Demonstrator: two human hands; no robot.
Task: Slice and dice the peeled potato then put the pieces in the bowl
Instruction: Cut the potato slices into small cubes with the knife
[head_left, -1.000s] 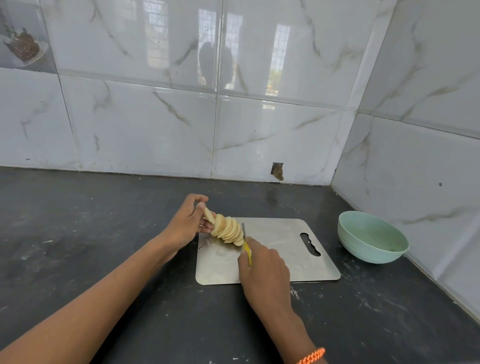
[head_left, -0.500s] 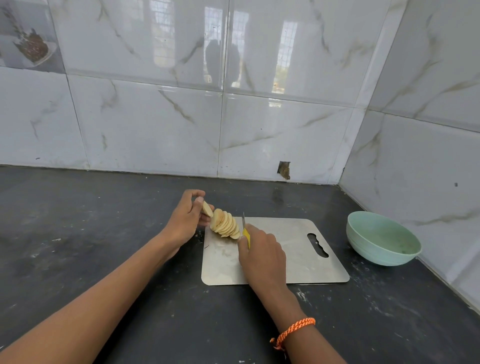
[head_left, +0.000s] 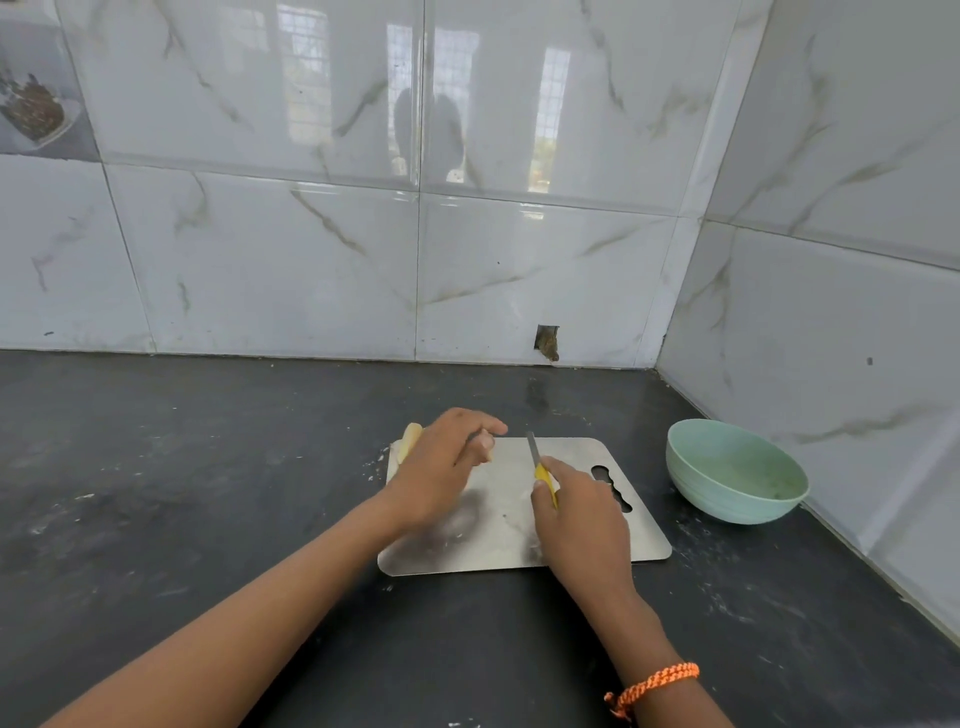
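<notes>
Potato slices (head_left: 410, 439) lie at the far left corner of the metal cutting board (head_left: 519, 499), mostly hidden behind the left hand (head_left: 441, 467); only a pale yellow edge shows beyond the knuckles. Left hand is palm down over that corner, fingers loosely curved and blurred; whether it grips the slices or only rests over them cannot be told. Right hand (head_left: 582, 519) has its fingers curled round the yellow handle of a small knife (head_left: 535, 457), blade pointing away from the person, over the middle of the board and apart from the slices. An orange braided wristband (head_left: 654, 686) sits on the right wrist. Pale green bowl (head_left: 737, 473) stands on the dark countertop (head_left: 208, 493) to the right of the board, near the tiled corner; no pieces show inside it.
</notes>
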